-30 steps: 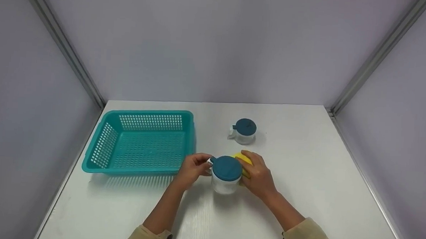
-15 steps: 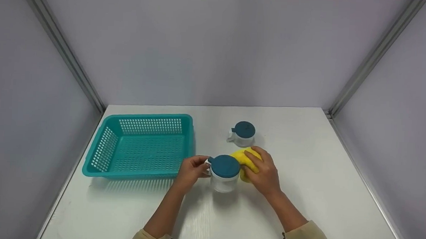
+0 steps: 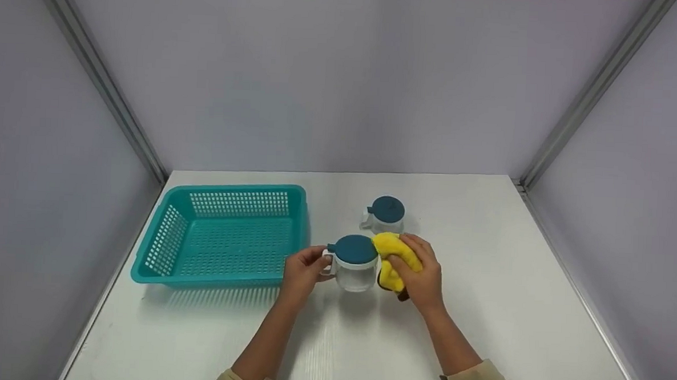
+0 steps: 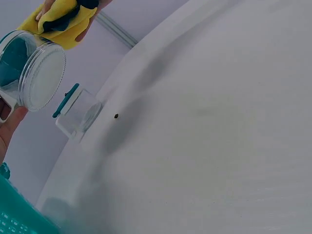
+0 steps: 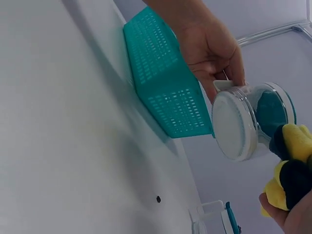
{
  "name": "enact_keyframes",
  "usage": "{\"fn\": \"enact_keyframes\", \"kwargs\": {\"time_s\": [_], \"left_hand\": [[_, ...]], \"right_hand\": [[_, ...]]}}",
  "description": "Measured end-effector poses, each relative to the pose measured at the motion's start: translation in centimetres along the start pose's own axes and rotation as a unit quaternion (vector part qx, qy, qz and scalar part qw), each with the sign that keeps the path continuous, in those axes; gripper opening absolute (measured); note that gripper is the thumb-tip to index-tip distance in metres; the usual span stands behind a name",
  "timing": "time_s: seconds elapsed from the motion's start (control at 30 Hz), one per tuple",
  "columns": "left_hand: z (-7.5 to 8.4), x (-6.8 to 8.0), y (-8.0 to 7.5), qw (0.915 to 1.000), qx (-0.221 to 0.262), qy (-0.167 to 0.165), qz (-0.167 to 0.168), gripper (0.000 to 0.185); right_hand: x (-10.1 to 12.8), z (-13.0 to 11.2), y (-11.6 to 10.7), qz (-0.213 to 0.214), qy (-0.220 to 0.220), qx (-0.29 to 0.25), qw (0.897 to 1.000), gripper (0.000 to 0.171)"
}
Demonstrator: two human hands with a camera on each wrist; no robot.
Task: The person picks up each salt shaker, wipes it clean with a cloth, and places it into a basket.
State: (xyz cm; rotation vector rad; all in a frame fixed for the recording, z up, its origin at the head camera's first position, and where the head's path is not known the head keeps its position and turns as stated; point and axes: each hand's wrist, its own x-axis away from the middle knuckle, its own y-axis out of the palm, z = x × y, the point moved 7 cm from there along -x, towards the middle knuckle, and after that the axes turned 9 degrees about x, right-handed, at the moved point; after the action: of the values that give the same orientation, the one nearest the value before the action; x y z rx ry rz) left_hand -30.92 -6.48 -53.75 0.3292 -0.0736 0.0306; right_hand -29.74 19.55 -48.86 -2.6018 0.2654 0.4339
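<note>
My left hand (image 3: pixel 306 268) pinches the white handle of a clear jar (image 3: pixel 355 277) with a blue-green lid. Both wrist views show the jar's round base (image 4: pixel 45 78) off the table. In my right hand (image 3: pixel 424 276) is a bunched yellow cloth (image 3: pixel 395 258) with dark patches, gripped against the right edge of the lid. Behind them a second lidded jar (image 3: pixel 388 212) stands upright on the table, its handle to the left. The right wrist view shows my left fingers curled at the handle, and the dark side of the cloth (image 5: pixel 295 183) near the jar.
A teal plastic basket (image 3: pixel 217 283) with perforated walls stands on the white table (image 3: pixel 483 276) to the left, close to my left hand. A small dark speck (image 4: pixel 116 116) lies on the tabletop. Pale panels (image 3: pixel 343 81) enclose the back and sides.
The held jar has tilted, showing more of its clear side. The cloth has come out from beside the jar's body to the lid's right edge, and more of it shows. The far jar stays put.
</note>
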Motion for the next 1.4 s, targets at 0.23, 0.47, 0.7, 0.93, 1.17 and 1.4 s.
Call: {"fn": "enact_keyframes", "kwargs": {"time_s": [0.23, 0.47, 0.7, 0.93, 1.17, 1.4], "left_hand": [[0.5, 0.3, 0.1, 0.9992, 0.001, 0.039, 0.002, 0.023], [0.5, 0.6, 0.1, 0.9988, 0.007, 0.048, -0.007, 0.026], [-0.1, 0.8, 0.2, 0.9991, -0.021, 0.029, -0.023, 0.032], [0.4, 1.1, 0.4, 0.9962, -0.052, 0.070, 0.000, 0.030], [0.9, 1.7, 0.7, 0.9885, -0.062, 0.132, 0.039, 0.020], [1.4, 2.1, 0.9, 0.9808, -0.071, 0.173, 0.055, 0.022]], "right_hand": [[0.7, 1.1, 1.6, -0.041, 0.094, -0.083, 0.991, 0.050], [1.3, 1.8, 3.0, -0.061, 0.171, -0.144, 0.973, 0.065], [1.8, 2.6, 3.5, -0.065, 0.176, -0.146, 0.971, 0.064], [2.3, 2.6, 4.0, -0.034, 0.196, -0.113, 0.973, 0.062], [3.0, 2.7, 5.0, -0.013, 0.228, -0.132, 0.965, 0.070], [3.6, 1.9, 5.1, 0.022, 0.168, -0.089, 0.982, 0.066]]}}
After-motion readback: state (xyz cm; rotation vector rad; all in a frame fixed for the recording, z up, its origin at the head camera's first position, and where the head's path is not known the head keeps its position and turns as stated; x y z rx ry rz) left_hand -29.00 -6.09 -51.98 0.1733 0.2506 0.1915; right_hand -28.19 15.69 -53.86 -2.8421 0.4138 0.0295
